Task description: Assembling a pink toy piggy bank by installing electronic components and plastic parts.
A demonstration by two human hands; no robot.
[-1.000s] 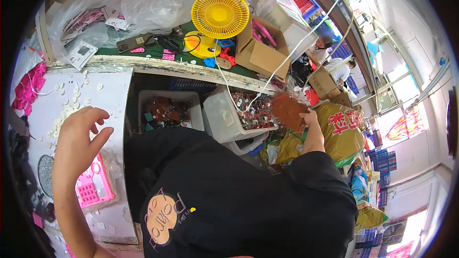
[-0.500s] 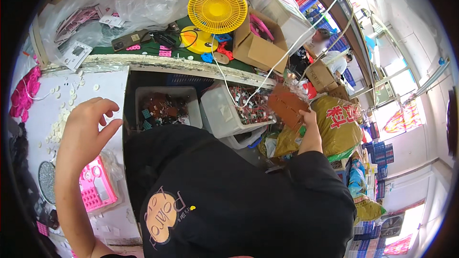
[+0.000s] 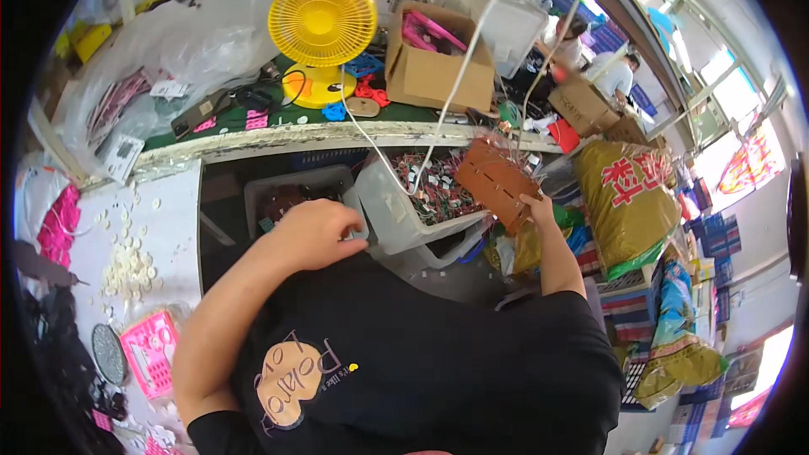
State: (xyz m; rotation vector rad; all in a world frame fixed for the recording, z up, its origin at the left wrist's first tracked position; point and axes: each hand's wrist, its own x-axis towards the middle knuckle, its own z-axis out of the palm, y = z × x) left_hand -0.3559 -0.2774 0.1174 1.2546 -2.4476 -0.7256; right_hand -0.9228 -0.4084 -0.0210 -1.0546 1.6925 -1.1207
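My right hand [image 3: 539, 209] grips the lower right edge of a flat brown circuit board panel [image 3: 497, 182] with small dark slots. The panel is tilted over the right side of a translucent plastic bin [image 3: 379, 211] full of small parts with red and white wires [image 3: 434, 185]. My left hand [image 3: 318, 234] is in front of my chest with nothing visible in it, its fingers loosely curled and the thumb apart. Just beyond it stands another bin [image 3: 333, 179] of dark and brown parts, partly hidden by that hand.
A white table [image 3: 177, 244] at left bears round white pieces [image 3: 131, 265] and a pink toy [image 3: 150, 352]. A yellow fan [image 3: 323, 21] and a cardboard box [image 3: 442, 67] stand on the shelf. White cords [image 3: 459, 76] hang down. Gold sacks [image 3: 628, 211] stand at right; people are farther back.
My left hand has moved right, from above the white table to in front of my chest. The circuit board panel stays in my right hand, and the view has shifted.
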